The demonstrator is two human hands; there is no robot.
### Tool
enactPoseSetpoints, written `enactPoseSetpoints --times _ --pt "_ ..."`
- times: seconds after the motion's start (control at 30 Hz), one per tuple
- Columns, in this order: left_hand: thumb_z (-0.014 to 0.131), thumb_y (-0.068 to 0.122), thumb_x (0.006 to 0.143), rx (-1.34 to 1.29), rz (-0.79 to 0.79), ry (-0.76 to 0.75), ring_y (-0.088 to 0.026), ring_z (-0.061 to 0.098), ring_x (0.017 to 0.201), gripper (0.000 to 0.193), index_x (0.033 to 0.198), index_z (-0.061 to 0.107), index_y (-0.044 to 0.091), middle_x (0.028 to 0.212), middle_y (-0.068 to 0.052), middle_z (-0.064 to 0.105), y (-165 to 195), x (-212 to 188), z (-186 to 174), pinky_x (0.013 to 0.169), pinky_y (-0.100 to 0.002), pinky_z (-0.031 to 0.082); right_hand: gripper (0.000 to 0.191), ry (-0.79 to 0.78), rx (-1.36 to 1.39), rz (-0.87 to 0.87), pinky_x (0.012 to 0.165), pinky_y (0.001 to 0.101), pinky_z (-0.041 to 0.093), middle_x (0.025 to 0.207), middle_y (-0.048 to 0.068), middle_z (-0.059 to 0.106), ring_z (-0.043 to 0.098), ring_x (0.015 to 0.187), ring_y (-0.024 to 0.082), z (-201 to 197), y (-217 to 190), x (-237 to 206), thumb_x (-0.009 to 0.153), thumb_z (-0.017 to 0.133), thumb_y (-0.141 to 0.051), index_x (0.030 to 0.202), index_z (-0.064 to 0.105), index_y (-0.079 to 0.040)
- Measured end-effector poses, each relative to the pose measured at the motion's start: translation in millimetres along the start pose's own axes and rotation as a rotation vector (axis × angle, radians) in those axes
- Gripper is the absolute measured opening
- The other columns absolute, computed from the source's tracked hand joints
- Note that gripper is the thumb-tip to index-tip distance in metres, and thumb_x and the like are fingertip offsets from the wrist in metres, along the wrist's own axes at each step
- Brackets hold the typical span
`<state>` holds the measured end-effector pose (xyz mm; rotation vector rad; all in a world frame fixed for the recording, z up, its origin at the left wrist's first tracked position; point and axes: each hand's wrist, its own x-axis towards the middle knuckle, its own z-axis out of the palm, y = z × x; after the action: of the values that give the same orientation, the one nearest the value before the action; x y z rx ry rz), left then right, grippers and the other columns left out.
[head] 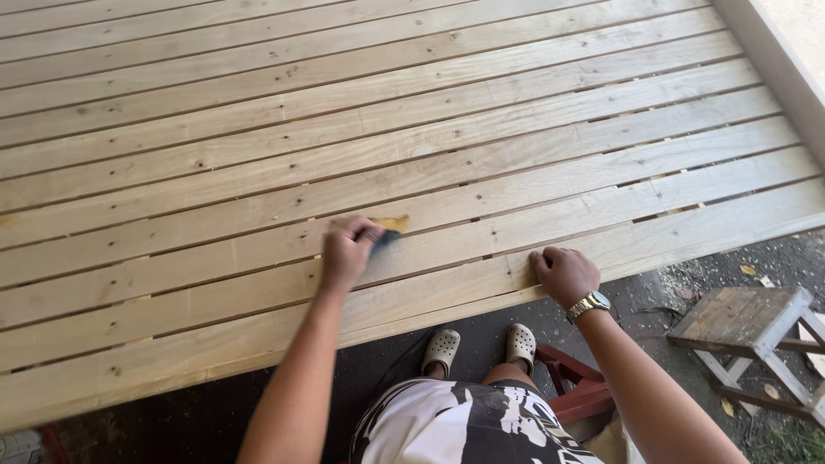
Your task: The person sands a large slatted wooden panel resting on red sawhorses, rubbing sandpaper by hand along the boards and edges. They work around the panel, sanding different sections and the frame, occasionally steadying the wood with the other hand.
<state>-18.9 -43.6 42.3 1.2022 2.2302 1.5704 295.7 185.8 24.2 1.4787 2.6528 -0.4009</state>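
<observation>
Nearest the camera is the person's lap in a black-and-white patterned garment (464,425), and past it two feet in pale, perforated clogs (481,348) planted on dark ground. A red wooden seat frame (580,387) pokes out at the right thigh. Further right, on gritty ground strewn with dry leaves, stands a small weathered wooden stool (748,322) with a slatted top and grey, worn legs.

The right hand (563,273), with a metal wristwatch (589,303) on the wrist, rests on the near edge of a large slatted wooden panel (215,172), fingers curled loosely over the edge board, holding nothing. The left hand (346,251) lies farther in on the slats, fingers clenched around a small dark-backed sanding pad (387,232) whose yellowish sheet shows at the fingertips; the pad is pressed flat on a board just right of the hand.

The panel is raw, pale timber: long parallel boards with narrow gaps, dark knots and small nail heads, running left to right and filling the far view. A plain pale beam (773,60) borders it at the far right.
</observation>
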Motion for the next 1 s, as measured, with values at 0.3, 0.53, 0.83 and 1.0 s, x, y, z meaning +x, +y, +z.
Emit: enactPoseSetpoints --times 0.3,0.53,0.83,1.0 --pt "0.075 0.008 0.086 0.653 0.341 -0.072 -0.023 0.062 0.071 0.018 0.072 0.066 0.015 0.07 -0.004 0.056 15 -19 -59 0.059 -0.036 0.053 0.043 0.018 -0.01 0.051 0.072 0.0423 0.054 0.086 0.005 0.076 0.072 0.087 0.026 -2 -6 -4 0.099 0.053 -0.052 0.087 0.079 -0.019" --pt "0.083 0.016 0.074 0.384 0.131 -0.135 -0.03 0.064 0.08 0.017 0.075 0.069 0.006 0.076 -0.009 0.062 0 -75 -20 0.074 -0.044 0.053 0.043 -0.063 0.004 0.11 0.067 0.0411 0.056 0.084 0.005 0.076 0.074 0.079 0.024 -3 -9 -2 0.098 0.051 -0.055 0.094 0.077 -0.022" --pt "0.062 -0.007 0.078 0.373 0.362 -0.116 -0.03 0.068 0.09 0.015 0.084 0.071 0.004 0.088 -0.01 0.07 -4 -72 -17 0.085 -0.041 0.056 0.045 0.048 -0.022 0.04 0.069 0.042 0.053 0.085 0.006 0.076 0.072 0.082 0.027 -1 -6 -6 0.099 0.053 -0.054 0.087 0.079 -0.019" --pt "0.061 -0.007 0.082 0.424 0.336 -0.27 -0.026 0.071 0.088 0.016 0.083 0.072 0.005 0.086 -0.01 0.072 -10 -67 27 0.081 -0.037 0.061 0.046 -0.048 -0.038 0.102 0.067 0.0404 0.054 0.08 0.005 0.076 0.073 0.076 0.024 7 -3 -2 0.103 0.049 -0.055 0.089 0.077 -0.021"
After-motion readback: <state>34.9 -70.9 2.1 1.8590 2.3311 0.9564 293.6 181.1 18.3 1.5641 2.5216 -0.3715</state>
